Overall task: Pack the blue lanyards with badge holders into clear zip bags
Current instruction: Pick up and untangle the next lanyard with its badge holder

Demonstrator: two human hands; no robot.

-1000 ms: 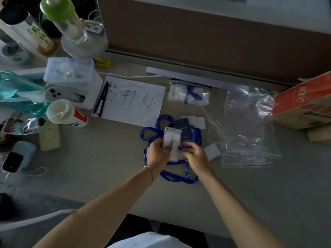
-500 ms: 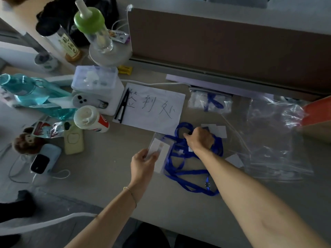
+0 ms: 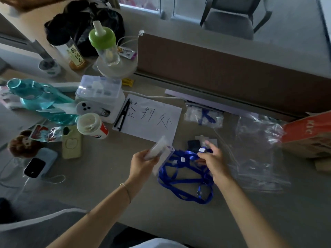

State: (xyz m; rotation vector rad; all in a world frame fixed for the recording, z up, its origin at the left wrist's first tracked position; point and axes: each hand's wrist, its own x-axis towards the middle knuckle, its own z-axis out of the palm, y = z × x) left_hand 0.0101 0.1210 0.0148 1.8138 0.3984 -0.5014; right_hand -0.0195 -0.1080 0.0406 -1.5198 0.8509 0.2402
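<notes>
While left hand pinches flat clear holder, right hand fingers around glossy ribbon lanyards.

We see open desk near the front edge, free for a hand. On the left, a phone, cup and teal bottle crowd the way. Far off a brown partition blocks reach; on the right lie clear bags and an orange box.
</notes>
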